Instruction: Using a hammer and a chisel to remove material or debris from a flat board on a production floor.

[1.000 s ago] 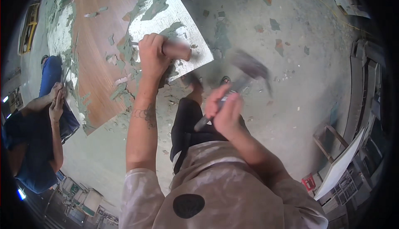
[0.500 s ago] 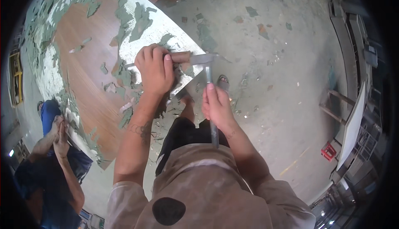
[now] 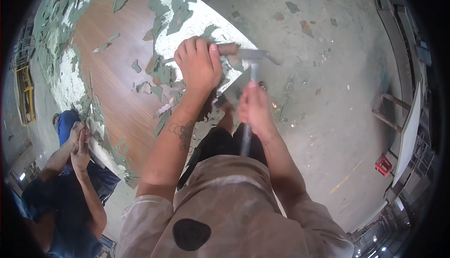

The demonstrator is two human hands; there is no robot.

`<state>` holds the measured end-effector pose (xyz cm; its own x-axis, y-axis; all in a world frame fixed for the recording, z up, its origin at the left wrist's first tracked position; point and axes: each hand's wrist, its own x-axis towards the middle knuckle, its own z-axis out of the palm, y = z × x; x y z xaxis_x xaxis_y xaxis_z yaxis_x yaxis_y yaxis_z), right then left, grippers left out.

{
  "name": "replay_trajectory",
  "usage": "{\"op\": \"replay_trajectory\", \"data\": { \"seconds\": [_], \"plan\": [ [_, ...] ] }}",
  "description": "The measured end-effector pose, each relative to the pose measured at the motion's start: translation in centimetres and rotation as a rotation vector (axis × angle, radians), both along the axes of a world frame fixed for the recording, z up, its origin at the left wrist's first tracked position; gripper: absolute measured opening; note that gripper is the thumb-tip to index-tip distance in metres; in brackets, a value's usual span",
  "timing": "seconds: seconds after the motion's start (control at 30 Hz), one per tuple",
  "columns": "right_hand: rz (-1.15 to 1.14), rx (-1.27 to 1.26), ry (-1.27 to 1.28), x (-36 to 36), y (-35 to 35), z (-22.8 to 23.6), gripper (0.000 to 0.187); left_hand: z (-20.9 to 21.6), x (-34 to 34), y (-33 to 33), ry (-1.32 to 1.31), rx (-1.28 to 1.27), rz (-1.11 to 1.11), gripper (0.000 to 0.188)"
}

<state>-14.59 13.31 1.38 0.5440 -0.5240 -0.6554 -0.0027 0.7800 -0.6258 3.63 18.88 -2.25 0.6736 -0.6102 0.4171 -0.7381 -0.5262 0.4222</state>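
The hammer (image 3: pixel 254 72) looked like smooth metal, the chisel handle (image 3: pixel 228 48) like matt wood; the panel (image 3: pixel 110 66) showed glossy wood grain beside rough green patches (image 3: pixel 179 14).

We see a board (image 3: pixel 115 75) with brown wood stripes, patchy white, and ragged green flakes (image 3: pixel 180 17). We see a brown chisel handle (image 3: pixel 228 48) and a grey hammer (image 3: pixel 251 54). The shirt (image 3: pixel 248 211) is tan with pale blotches and a black oval patch (image 3: pixel 191 234). We spot black shorts (image 3: pixel 206 143), grey floor (image 3: pixel 323 94) and a red stool (image 3: pixel 383 165).
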Motion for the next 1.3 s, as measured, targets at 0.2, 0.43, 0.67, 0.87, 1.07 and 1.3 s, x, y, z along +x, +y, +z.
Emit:
{"op": "replay_trajectory", "data": {
  "seconds": [0.2,0.43,0.67,0.87,1.07,1.3],
  "plan": [
    [0.005,-0.04,-0.018,1.0,-0.2,0.0,0.043,-0.2,-0.2,0.0,0.009,0.009,0.03,0.024],
    [0.143,-0.23,0.106,0.4,0.6,-0.5,0.045,-0.1,-0.3,-0.1,-0.034,0.045,0.06,0.023],
    [-0.034,-0.074,0.019,0.6,0.1,-1.0,0.046,0.2,-0.6,-0.2,-0.005,0.097,0.059,0.025],
    [0.076,-0.23,0.021,0.1,-0.5,-0.7,0.046,-0.3,0.0,-0.6,-0.062,0.068,0.079,0.024],
    [0.037,-0.133,0.079,-2.1,-4.1,-0.8,0.042,0.0,-0.4,0.2,-0.039,0.097,0.071,0.022],
    [0.124,-0.255,0.11,-5.0,-6.9,1.8,0.042,2.3,-3.0,-2.9,0.093,-0.111,0.076,0.02]
  ]
}}
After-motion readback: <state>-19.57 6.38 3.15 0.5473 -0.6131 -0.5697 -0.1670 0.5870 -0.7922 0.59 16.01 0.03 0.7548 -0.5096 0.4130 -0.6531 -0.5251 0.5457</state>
